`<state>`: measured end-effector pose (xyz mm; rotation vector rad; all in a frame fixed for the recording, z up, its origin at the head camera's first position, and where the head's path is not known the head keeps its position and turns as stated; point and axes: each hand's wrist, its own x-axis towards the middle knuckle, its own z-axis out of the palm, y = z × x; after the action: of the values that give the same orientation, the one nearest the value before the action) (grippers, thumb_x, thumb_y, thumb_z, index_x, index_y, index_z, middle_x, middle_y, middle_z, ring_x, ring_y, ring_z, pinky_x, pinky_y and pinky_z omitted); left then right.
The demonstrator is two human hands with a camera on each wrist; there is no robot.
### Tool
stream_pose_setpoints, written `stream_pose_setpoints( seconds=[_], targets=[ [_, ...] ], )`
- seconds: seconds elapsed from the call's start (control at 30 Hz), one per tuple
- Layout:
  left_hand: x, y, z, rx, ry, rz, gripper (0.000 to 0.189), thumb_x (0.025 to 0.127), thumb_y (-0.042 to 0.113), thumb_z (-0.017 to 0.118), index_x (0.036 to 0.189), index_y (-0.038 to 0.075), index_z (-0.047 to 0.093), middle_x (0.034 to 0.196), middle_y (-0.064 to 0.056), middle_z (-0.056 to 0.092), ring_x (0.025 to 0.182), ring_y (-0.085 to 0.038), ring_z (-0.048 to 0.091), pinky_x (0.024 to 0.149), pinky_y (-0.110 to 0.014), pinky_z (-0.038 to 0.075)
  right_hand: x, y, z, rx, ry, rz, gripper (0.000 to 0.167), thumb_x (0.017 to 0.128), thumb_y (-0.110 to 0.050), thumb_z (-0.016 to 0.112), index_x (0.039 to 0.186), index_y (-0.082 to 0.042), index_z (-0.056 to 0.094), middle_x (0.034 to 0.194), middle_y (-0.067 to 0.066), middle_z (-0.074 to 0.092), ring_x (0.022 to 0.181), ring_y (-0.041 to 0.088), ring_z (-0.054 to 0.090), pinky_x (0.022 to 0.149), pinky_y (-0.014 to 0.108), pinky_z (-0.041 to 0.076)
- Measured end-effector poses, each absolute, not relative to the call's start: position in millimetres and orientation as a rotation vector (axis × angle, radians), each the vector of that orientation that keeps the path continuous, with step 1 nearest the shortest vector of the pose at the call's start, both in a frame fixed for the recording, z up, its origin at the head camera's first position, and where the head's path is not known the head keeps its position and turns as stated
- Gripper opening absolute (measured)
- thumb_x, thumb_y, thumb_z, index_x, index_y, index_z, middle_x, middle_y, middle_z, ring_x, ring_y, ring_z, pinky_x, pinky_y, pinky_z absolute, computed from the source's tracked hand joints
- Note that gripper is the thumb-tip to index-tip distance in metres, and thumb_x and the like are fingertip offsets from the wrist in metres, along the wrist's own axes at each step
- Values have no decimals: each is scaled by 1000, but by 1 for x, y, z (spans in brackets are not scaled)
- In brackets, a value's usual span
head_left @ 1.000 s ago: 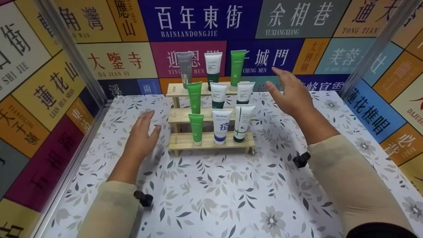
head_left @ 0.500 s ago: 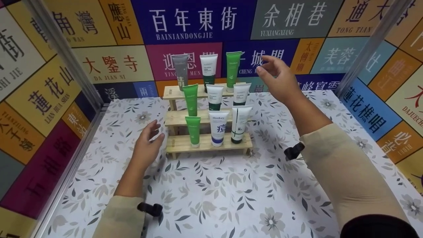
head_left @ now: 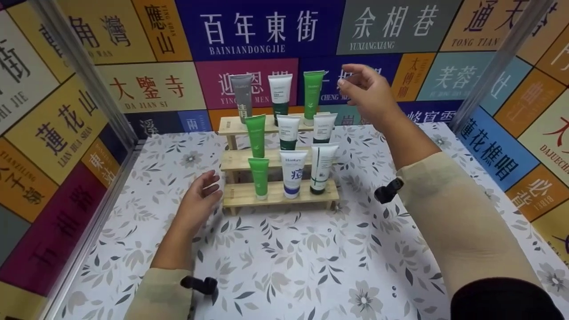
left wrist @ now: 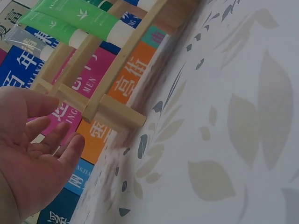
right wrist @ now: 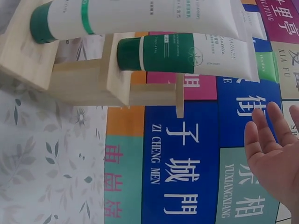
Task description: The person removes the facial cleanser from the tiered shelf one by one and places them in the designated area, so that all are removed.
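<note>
Clearly, nothing is held by the L hand (head_left: 201, 199): its fingers are loosely bent w/ gaps, and the wood stand (head_left: 274, 191) is just to their right, w/ no touch seen. The stand is made like steps, prob. so back rows can be seen over front ones. The grey tube (head_left: 241, 98) is put up top at left. All 9 tubes are stood cap-down, prob. b/c caps are flat and wide. In the middle, the blue-capped tube (head_left: 292, 175) is set low, well apart from both hands. Up top at right, the tall green tube (head_left: 313, 95) is placed near the R hand (head_left: 372, 91), left of its fingertips, not touched. Its fingers are softly curved, thumb apart, nothing held.
</note>
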<state>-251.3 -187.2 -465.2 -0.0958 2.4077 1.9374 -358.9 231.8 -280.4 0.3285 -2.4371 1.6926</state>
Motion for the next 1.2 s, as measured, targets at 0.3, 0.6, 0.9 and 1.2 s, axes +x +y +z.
stream_pose_setpoints(
  seconds=[0.3, 0.6, 0.9, 1.2],
  targets=[
    [-253, -185, -473, -91, 2348, 1881, 63, 105, 6, 60, 165, 11, 40, 171, -10, 40, 154, -31, 46, 124, -47, 42, -368, 224, -268, 242, -2418, 1841, 50, 104, -32, 71, 151, -30, 56, 131, -5, 66, 126, 17, 63, 102, 33, 53],
    [-253, -182, -476, -108, 2325, 1832, 60, 103, 4, 60, 162, 8, 46, 167, -10, 47, 151, -30, 50, 120, -46, 46, -374, 215, -270, 205, -2425, 1903, 47, 103, -24, 73, 148, -28, 60, 133, -2, 67, 132, 20, 63, 103, 36, 52],
    [-253, -181, -477, -149, 2297, 1850, 64, 101, 5, 62, 163, 9, 44, 162, -10, 52, 147, -28, 54, 116, -41, 49, -376, 210, -257, 183, -2499, 1879, 48, 104, -25, 71, 150, -29, 59, 137, -4, 65, 135, 22, 61, 110, 40, 50],
    [-252, -184, -476, -188, 2334, 1789, 60, 101, 7, 63, 159, 11, 50, 153, -14, 61, 141, -28, 59, 115, -43, 50, -376, 202, -247, 149, -2560, 1835, 45, 104, -21, 70, 148, -29, 61, 140, -3, 65, 124, 17, 61, 109, 38, 50]
  ],
)
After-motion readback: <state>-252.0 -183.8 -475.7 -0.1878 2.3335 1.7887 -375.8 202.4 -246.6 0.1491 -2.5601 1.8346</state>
